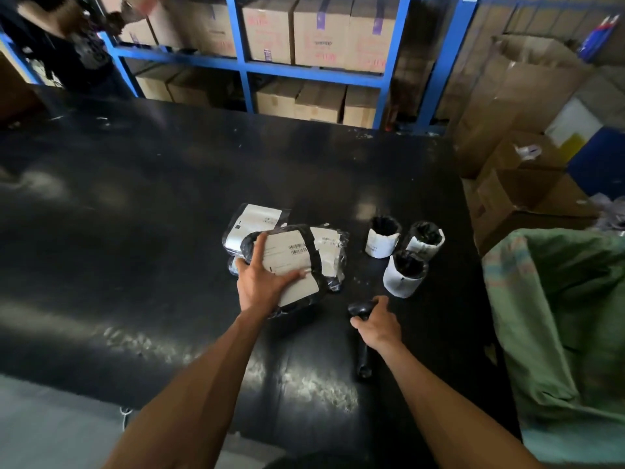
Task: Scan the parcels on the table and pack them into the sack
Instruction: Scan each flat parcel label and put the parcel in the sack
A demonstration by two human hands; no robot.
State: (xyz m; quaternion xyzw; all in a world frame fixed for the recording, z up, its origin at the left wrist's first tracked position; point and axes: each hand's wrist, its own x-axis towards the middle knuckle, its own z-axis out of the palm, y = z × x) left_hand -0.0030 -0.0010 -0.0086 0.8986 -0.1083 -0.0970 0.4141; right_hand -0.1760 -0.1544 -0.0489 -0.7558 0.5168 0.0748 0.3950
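My left hand (262, 277) grips a flat black parcel (294, 262) with a white barcode label, at the middle of the black table (135, 214). Two more flat black parcels lie partly under it, one behind (252, 220) and one to the right (331, 252). Three small black rolls wrapped in white labels stand to the right (382, 236) (426, 240) (404, 274). My right hand (375, 324) is closed around a black handheld scanner (362, 311), its head pointing towards the parcels. The green sack (568, 316) hangs open at the table's right edge.
Blue shelving (243, 66) with cardboard boxes runs behind the table. Open cardboard boxes (521, 191) are piled at the right, behind the sack. A person in dark clothes (67, 45) stands at the far left corner.
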